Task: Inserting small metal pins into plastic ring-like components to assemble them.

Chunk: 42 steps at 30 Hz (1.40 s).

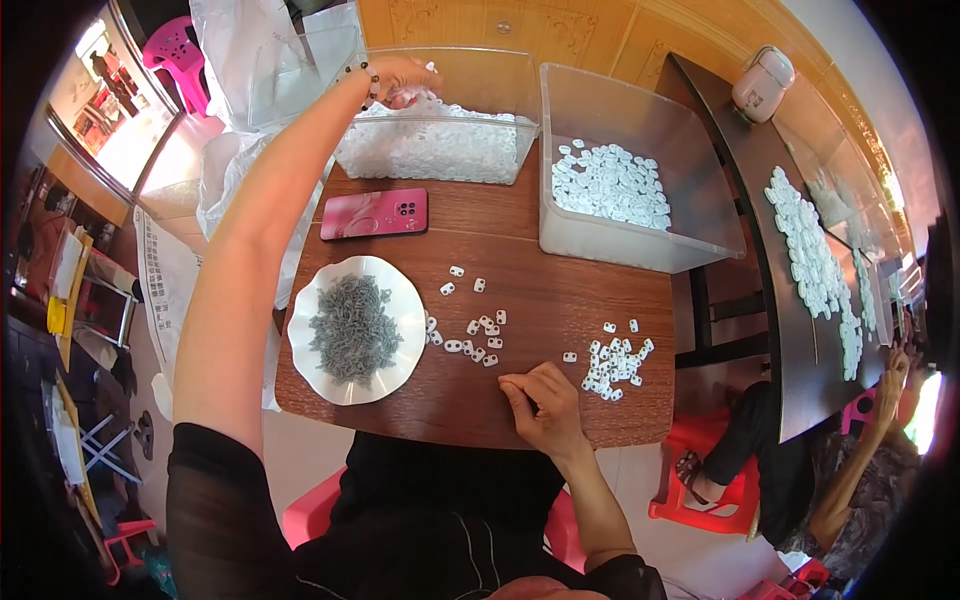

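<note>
left hand [405, 82]: grip curled at clear bin [490, 72] of white pieces [460, 113], hold cannot be told | right hand [548, 405]: grip loosely curled at desk [480, 250], contents hidden | more white pieces loose either side of right hand, leftmost beside plate [412, 345]

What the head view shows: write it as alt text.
A person's left hand reaches over a clear bin of small white pieces; the right hand rests on a brown table. Also there: scattered pieces, a plate of grey parts and a pink phone.
</note>
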### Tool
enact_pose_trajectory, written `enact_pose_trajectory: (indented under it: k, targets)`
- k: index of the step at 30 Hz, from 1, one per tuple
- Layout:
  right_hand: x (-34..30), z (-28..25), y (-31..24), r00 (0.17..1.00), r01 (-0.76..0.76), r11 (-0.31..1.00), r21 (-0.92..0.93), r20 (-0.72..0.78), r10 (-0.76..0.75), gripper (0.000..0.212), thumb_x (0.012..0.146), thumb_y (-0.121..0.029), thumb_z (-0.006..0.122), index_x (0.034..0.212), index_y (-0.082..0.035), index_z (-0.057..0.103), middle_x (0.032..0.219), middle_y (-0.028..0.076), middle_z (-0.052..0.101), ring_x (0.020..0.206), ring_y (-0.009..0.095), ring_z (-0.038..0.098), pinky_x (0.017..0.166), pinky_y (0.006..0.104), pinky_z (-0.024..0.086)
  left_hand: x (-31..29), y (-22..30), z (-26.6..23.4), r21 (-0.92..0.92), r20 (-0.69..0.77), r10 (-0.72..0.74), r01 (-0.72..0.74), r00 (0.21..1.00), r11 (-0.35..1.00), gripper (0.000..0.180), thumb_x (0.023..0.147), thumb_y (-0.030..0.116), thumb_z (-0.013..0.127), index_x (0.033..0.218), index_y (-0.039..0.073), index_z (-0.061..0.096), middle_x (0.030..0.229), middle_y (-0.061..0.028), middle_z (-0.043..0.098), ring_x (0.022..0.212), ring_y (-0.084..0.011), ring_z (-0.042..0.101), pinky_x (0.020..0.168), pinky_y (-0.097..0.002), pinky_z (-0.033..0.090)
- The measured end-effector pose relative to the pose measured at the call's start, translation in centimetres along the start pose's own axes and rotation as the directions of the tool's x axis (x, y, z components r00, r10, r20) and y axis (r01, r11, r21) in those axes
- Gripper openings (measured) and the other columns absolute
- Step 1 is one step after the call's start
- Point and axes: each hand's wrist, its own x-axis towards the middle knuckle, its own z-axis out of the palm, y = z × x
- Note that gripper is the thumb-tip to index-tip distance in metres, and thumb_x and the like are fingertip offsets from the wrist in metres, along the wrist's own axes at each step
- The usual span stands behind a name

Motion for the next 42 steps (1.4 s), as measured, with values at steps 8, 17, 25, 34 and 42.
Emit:
enact_pose_trajectory:
  k: [8,17,25,34,42]
  targets:
    - [0.0,-0.1,-0.1,1.000,-0.003,1.000,0.004,-0.009,0.003,0.011,0.079,-0.001,0.072,0.089,-0.003,0.069,0.079,0.008,0.067,0.071,0.024,0.060,0.060,0.0319,0.049,-4.1,4.0,0.1,-0.069,0.060,0.065,-0.061,0.996,0.996,0.025,0.080,0.026,0.074,0.093,0.010,0.060,0.074,-0.0005,0.060,0.052,-0.0038,0.053,0.032,-0.0141,0.036]
    - [-0.1,-0.1,-0.1,1.000,-0.014,1.000,0.009,-0.011,0.014,0.004,0.083,-0.005,0.069,0.086,-0.002,0.069,0.077,0.010,0.067,0.071,0.026,0.060,0.062,0.0352,0.049,-11.2,5.7,3.7,-0.134,0.105,0.194,-0.180,0.975,0.975,0.027,0.082,0.030,0.073,0.096,0.012,0.060,0.080,0.0000,0.060,0.057,-0.0034,0.055,0.034,-0.0131,0.036]
    - [-0.4,0.1,0.0,0.999,-0.037,0.999,0.012,-0.014,0.037,0.005,0.085,-0.007,0.068,0.087,-0.003,0.069,0.078,0.009,0.067,0.070,0.025,0.059,0.062,0.0348,0.048,-16.9,3.2,11.8,-0.288,0.292,0.207,-0.121,0.934,0.950,0.022,0.082,0.024,0.073,0.095,0.011,0.061,0.077,0.0005,0.061,0.059,-0.0037,0.055,0.036,-0.0158,0.035]
    - [-0.5,0.1,-0.2,1.000,-0.012,1.000,-0.002,-0.026,0.011,0.006,0.084,-0.006,0.070,0.088,-0.003,0.070,0.078,0.009,0.068,0.070,0.026,0.059,0.061,0.0342,0.048,-18.7,-3.7,19.5,0.039,0.303,0.047,-0.062,0.952,0.997,0.018,0.074,0.024,0.073,0.086,0.015,0.064,0.069,0.0046,0.061,0.057,-0.0059,0.052,0.041,-0.0218,0.038]
    - [-0.5,0.1,-0.2,0.999,-0.003,1.000,-0.028,-0.048,0.002,0.007,0.084,-0.007,0.070,0.089,-0.002,0.070,0.080,0.011,0.068,0.071,0.028,0.060,0.064,0.0356,0.049,-19.6,-5.0,22.1,0.402,0.250,0.294,-0.376,0.922,0.835,0.033,0.072,0.027,0.073,0.093,0.002,0.067,0.079,-0.0162,0.069,0.072,-0.0286,0.068,0.069,-0.0357,0.055]
